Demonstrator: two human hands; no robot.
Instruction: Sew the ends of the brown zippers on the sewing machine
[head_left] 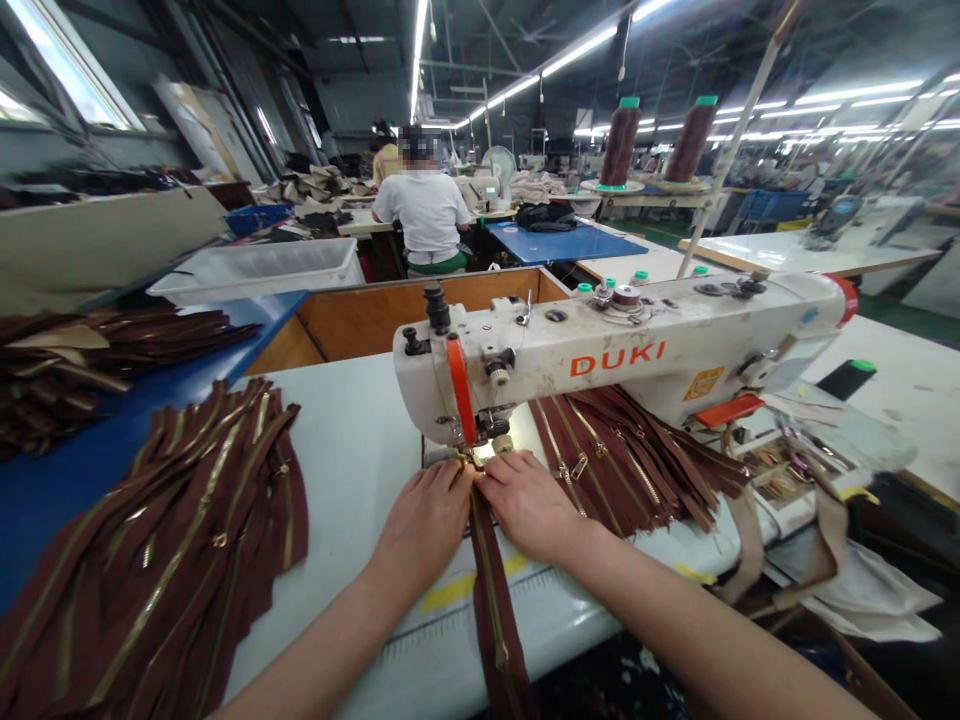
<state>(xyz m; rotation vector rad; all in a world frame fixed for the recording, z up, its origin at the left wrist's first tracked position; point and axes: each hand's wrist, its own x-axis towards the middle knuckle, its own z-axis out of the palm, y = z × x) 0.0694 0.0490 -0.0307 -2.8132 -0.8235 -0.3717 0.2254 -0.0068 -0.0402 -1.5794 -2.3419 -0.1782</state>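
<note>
A brown zipper [489, 590] with gold teeth runs from the needle area of a white sewing machine [540, 350] down over the table's front edge. My left hand [427, 515] presses on the zipper's far end from the left, fingers together beside the lit presser foot. From the right, my right hand [529, 500] pinches the same end, its fingertips close to my left ones. Its fingers hide part of the zipper end. Under the machine arm lies a bundle of brown zippers [615, 460] with gold pulls. Left of my hands spreads a larger pile of zippers [195, 540].
More zippers [90, 360] lie on a blue surface [67, 500] at the left. A tray of small parts [795, 470] sits at the right. Brown thread cones [621, 145] stand behind the machine. A person in a white shirt [427, 215] sits ahead, near a white bin [262, 270].
</note>
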